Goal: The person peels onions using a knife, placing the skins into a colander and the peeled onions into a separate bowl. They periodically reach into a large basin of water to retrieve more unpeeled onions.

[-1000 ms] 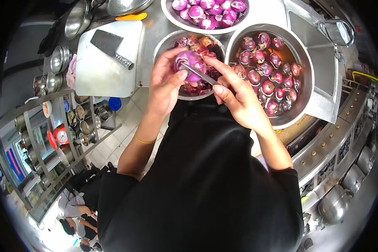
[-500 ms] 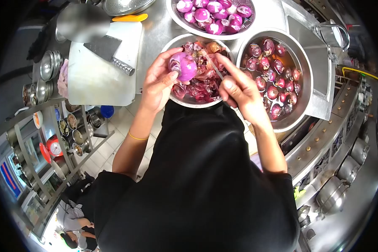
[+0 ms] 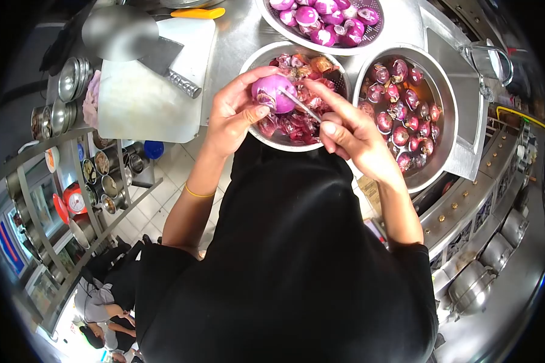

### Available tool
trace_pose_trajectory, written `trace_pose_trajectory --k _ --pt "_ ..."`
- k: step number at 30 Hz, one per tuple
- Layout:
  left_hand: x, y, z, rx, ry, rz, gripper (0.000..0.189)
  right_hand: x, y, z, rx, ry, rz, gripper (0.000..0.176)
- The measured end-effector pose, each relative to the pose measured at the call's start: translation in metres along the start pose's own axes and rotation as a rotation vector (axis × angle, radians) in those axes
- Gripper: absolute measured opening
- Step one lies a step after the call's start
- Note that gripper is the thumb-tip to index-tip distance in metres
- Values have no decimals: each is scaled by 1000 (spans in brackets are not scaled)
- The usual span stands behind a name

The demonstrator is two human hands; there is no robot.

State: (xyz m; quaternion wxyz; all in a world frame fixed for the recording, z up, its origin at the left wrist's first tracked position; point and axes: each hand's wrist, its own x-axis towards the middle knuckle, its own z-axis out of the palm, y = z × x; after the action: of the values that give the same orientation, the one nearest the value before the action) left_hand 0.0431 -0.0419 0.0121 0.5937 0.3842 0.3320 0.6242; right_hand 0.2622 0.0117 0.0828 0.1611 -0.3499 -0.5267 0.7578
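Observation:
Between the thumb and fingers of my left hand [image 3: 230,115] is a peeled purple onion [image 3: 274,92], held over a metal bowl of skins. My right hand [image 3: 356,130] grips a small knife [image 3: 303,104], whose narrow blade points left with its tip at the onion's side. The knife's handle is mostly hidden in my fingers. Below both hands, the bowl [image 3: 252,60] holds a heap of dark red onion skins [image 3: 292,130]. To the right, a large metal basin [image 3: 449,130] contains unpeeled red onions [image 3: 399,137] in brownish water.
A perforated colander [image 3: 278,27] of peeled onions stands at the back. On the left, a cleaver [image 3: 163,55] lies on a white cutting board [image 3: 145,115], near a yellow handle [image 3: 198,13]. A sink [image 3: 445,36] is at right. Other people [image 3: 100,302] appear at lower left.
The knife tip has moved left to the onion, from just right of it before. The onion has turned slightly in my left hand. The whole view has shifted a little.

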Motion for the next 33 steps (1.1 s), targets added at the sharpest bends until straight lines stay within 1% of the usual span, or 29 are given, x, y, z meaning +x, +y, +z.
trace_pose_trajectory --k 2,4,7,9,10,11,12,14,16,18,20,21,22,24,25,26,27,28,30,31,32,33 --pt "-1 0 -1 25 -10 -6 50 1 0 6 -134 -15 -64 49" --pt "0 1 -2 56 -23 -7 50 4 -1 6 -170 -1 -74 49" --pt "-2 3 -3 67 -34 5 49 8 12 -2 -65 48 38 45" --pt "-1 8 -3 60 -29 -69 54 10 21 -7 -19 82 50 46" --pt "1 7 -4 61 -34 -69 54 10 26 -9 27 105 62 48" --pt "3 4 -7 27 12 -5 56 10 32 -11 95 112 47 49" --pt "4 1 -9 -8 56 58 59 8 37 -12 96 115 44 49" --pt "3 -1 -18 7 66 36 56 4 51 -12 425 131 236 51" --pt "6 0 -24 -254 103 -109 51 1 73 -12 247 109 352 53" --pt "15 1 -26 -294 115 -150 50 -7 91 -10 140 130 463 55" --pt "29 -5 -33 -176 133 -95 48 -17 95 -7 -186 200 523 57" --pt "42 -8 -36 -5 174 -32 48 -23 86 -4 -322 208 578 61" --pt "54 -2 -34 136 179 -16 47 -28 96 -6 -528 226 498 63" --pt "85 4 -30 457 133 76 45 -38 98 -4 -864 247 405 65" --pt "104 1 -32 492 68 105 45 -42 96 -2 -854 262 413 65" --pt "125 -3 -36 527 4 141 45 -46 91 0 -867 310 321 61" --pt "145 -9 -44 590 -63 114 48 -48 87 2 -882 359 222 57" --pt "169 -20 -55 632 -137 117 49 -49 82 4 -880 378 211 57" --pt "204 -53 -64 688 -35 81 50 -45 72 5 -655 426 177 39" --pt "212 -41 -52 1030 -43 -41 51 -42 83 5 -605 473 147 23" --pt "216 -39 -47 1170 -32 -17 52 -41 93 4 -610 465 138 23" --pt "217 -42 -47 1132 6 89 52 -37 78 6 -386 418 322 20"
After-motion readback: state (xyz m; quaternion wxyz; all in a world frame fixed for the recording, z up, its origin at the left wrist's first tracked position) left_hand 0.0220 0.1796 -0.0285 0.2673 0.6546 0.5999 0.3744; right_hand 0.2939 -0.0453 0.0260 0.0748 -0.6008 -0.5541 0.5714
